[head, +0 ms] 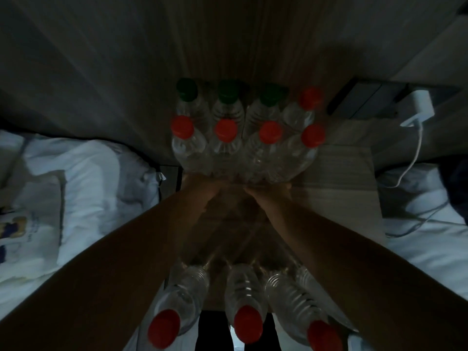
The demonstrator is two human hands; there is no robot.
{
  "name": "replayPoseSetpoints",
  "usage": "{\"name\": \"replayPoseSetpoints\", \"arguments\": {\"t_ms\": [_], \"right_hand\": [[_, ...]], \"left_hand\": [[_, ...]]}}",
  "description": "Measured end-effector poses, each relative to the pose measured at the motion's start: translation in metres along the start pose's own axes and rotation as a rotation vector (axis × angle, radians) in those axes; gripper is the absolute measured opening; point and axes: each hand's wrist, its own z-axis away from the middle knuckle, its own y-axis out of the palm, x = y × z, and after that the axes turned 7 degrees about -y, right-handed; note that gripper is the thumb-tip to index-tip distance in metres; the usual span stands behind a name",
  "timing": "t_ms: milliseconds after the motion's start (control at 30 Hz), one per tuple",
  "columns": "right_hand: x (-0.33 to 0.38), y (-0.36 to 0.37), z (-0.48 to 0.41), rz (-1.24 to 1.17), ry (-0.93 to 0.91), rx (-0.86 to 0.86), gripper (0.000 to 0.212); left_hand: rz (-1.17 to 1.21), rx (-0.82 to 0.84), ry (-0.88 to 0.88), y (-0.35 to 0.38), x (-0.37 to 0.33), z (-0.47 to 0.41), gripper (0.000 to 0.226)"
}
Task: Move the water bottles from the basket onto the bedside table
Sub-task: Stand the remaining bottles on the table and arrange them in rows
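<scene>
Hiding fingertips (202,181) — massed bottles (243,148)

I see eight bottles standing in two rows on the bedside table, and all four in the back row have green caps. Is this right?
Not quite. In the head view the back row has three green caps and one red cap, at its right end. The rest holds: eight bottles stand in two rows on the bedside table.

bedside table (354,173): eight bottles (243,138) in two rows at back | three bottles (245,300) at front edge
</scene>
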Motion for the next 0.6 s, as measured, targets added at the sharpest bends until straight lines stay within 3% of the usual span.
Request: {"name": "replayPoseSetpoints", "arguments": {"t_ms": [100,300,433,600], "right_hand": [[0.001,0.002,-0.011,-0.034,0.076,-0.014,0.082],[0.004,0.011,-0.011,0.114,0.109,-0.109,0.089],[0.009,0.006,-0.008,0.112,0.141,-0.096,0.083],[0.03,-0.02,0.03,0.071,-0.011,0.033,0.034]], "left_hand": [[-0.03,0.052,0.05,0.002,0.001,-0.007,0.051],[-0.14,0.011,0.185,0.009,0.004,-0.009,0.046],[-0.049,0.053,0.132,0.008,0.005,-0.01,0.051],[0.011,0.229,-0.016,-0.013,0.014,-0.001,0.036]]}}
